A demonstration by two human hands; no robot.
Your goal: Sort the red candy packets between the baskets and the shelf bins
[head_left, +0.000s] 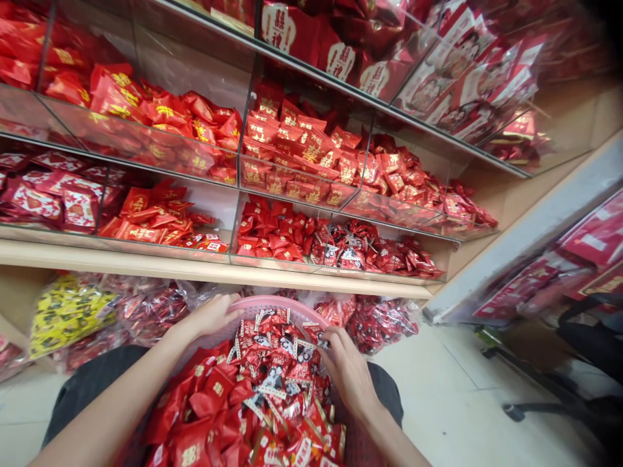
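A pink plastic basket (272, 301) rests between my knees, heaped with wrapped candies. Plain red packets (214, 392) with gold characters fill its left side, and red candies with black-and-white pictures (272, 376) lie at the far and right parts. My left hand (217, 316) is closed over the far left rim, its fingertips partly hidden. At the basket's right side, my right hand (348, 370) has its fingers curled and pinched at a red wrapped candy (311, 332) on top of the heap.
Glass-fronted shelves (287, 185) ahead hold red candy packets in compartments. Below the bottom shelf board (121, 259) lie clear bags of red candy (379, 321) and a bag of yellow packets (73, 311). A wheeled chair base (540, 383) stands on the tiled floor at right.
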